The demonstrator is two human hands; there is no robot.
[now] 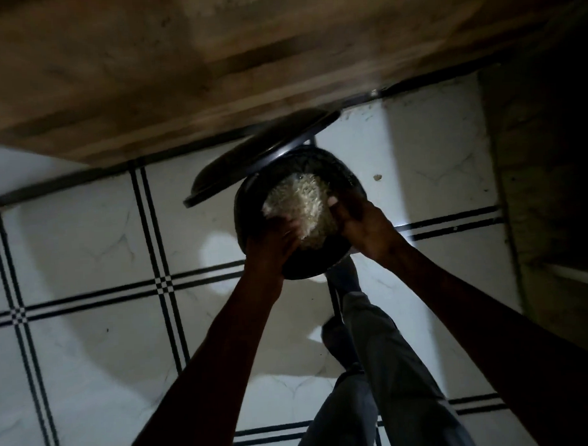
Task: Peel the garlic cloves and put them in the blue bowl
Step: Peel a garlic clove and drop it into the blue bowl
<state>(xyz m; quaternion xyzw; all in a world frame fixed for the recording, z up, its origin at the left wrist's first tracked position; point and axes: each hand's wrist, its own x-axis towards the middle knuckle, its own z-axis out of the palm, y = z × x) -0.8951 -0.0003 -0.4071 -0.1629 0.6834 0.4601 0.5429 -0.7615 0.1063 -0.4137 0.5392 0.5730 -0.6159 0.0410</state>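
1. Your left hand (pixel 276 244) reaches over the near-left rim of the bin (pixel 346 187). Its fingers curl into the pale peels (pixel 298 206), but the blur hides whether they grip any.
2. Just up and left of those fingers the lid (pixel 250 161) stands tilted open, hinged at the far side — it sits under the edge of the brown counter (pixel 180 66).
3. The peels lie between your two sets of fingers, heaped inside the dark bin.
4. Your right hand (pixel 362 225) is at the near-right rim, fingers bent toward the heap and touching its edge; you cannot tell whether they pinch anything.
5. Below that hand your foot (pixel 346 276) is on the pedal beside the bin's base, the grey trouser leg (pixel 391 363) running down from it.
6. A small scrap (pixel 377 177) lies on the white tiled floor (pixel 90 346), up and right of your right fingers.
7. No garlic cloves or blue bowl are in view.
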